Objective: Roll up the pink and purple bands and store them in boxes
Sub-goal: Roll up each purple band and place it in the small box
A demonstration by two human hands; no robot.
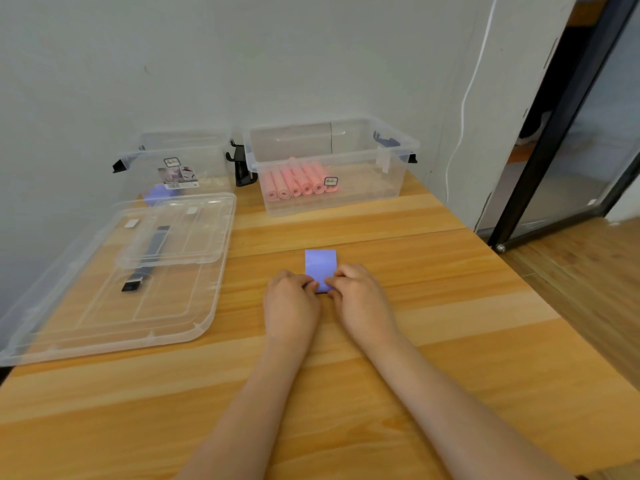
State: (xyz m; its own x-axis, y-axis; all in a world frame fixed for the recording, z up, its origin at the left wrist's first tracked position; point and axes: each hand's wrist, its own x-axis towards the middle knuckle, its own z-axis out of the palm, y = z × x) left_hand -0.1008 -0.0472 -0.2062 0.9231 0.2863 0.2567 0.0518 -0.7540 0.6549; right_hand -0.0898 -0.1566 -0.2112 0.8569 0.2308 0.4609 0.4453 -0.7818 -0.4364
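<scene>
A purple band (320, 265) lies flat on the wooden table (433, 341), its near end partly rolled. My left hand (291, 304) and my right hand (360, 299) meet at that near end, fingers curled and pinching the rolled part. At the back right stands a clear box (394, 174) holding several rolled pink bands (298, 183). The clear box (145, 168) at the back left has a purple roll (157, 195) inside.
Two clear lids (104, 306) lie stacked on the left of the table, with a dark strap (149, 258) seen through them. A black clip (242, 168) sits between the boxes. A wall is behind; a white cable (464, 109) and a doorway are at the right.
</scene>
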